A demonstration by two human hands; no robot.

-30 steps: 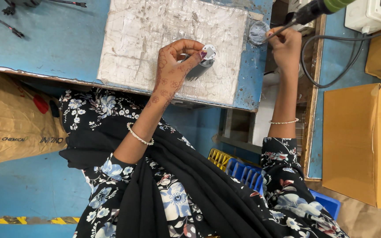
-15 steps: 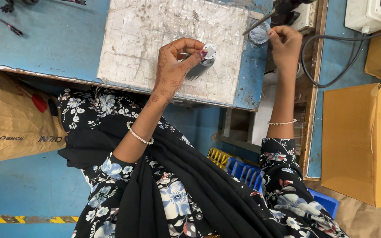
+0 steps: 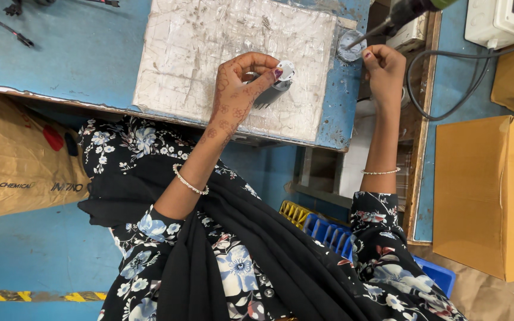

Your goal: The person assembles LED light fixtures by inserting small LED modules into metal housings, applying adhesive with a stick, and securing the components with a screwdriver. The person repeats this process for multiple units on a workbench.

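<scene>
My left hand (image 3: 239, 89) rests on a scratched whitish work pad (image 3: 209, 53) and grips a small grey cylindrical part with a round white cap (image 3: 279, 80) between thumb and fingers. My right hand (image 3: 385, 71) is further right at the bench edge, its fingers pinched together; whether anything tiny sits between them cannot be seen. Just above and left of that hand lies a small round metal dish (image 3: 348, 47). A dark power tool with a green grip (image 3: 403, 15) hangs over it, its thin bit pointing down at the dish.
The blue bench (image 3: 60, 53) carries thin black tools at its far left. A white box with a black cable (image 3: 501, 21) stands at top right, cardboard boxes (image 3: 477, 196) at right, a brown sack (image 3: 19, 160) at left, and blue and yellow bins (image 3: 328, 229) under the bench.
The hanging tool has swung, and its bit now points at the round dish. My right hand stays pinched by the dish, and my left hand keeps the grey part in place.
</scene>
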